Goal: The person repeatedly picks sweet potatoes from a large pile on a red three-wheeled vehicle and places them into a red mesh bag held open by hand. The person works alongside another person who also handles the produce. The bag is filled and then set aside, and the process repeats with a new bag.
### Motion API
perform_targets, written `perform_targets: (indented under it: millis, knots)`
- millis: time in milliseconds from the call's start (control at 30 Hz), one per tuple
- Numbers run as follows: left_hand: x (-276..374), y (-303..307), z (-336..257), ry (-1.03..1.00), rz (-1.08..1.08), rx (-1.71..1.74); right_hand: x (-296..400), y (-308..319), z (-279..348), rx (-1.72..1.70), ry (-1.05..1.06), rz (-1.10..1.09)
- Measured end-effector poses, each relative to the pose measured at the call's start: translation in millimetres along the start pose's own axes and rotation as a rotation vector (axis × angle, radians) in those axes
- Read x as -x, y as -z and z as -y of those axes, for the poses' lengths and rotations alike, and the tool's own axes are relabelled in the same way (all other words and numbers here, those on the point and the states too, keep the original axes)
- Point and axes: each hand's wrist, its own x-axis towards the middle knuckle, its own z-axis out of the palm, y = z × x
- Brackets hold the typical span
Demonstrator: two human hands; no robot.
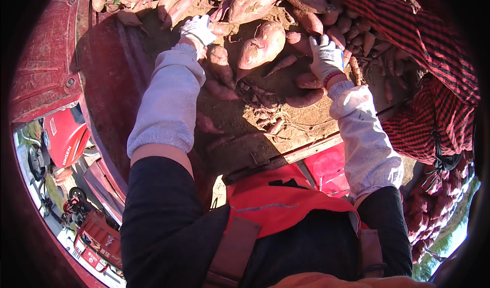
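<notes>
Sweet potatoes of many sizes lie on a soil-covered cargo bed (229, 116). My left hand (198, 31), in a white work glove, reaches to a sweet potato (219, 29) at the upper middle; its fingertips are partly hidden, so its grip is unclear. On the right, my right hand (327, 56), gloved and with a red bracelet at the wrist, rests among smaller sweet potatoes, beside a reddish one (299, 43); whether it holds any is unclear. Between the hands lies a large heart-shaped sweet potato (264, 45). A bigger one (252, 1) lies above it.
A red metal side panel (46, 58) stands at the left. Red-and-black checked cloth (432, 119) covers the right side, with filled mesh sacks (428, 215) below it. The bed's edge (314, 149) runs in front of my body. A red motor tricycle (99, 234) stands outside, lower left.
</notes>
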Motion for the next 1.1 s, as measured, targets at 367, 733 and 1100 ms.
perform_targets:
  millis: [367, 733, 1100]
  knots:
    - [73.6, 1.0, 15.8, 0.172, 0.189, 1.482, 36.5, 11.0, -12.3, -1.431, 0.121, 0.022]
    - [92.2, -38.8, -44.2, 0.067, 0.252, 1.816, -10.1, 28.9, 71.0, -2.195, -0.118, 0.39]
    - [146.0, -1.0, -74.6, -0.343, 0.397, 1.713, 93.9, 34.1, 41.2, -2.735, -0.089, 0.565]
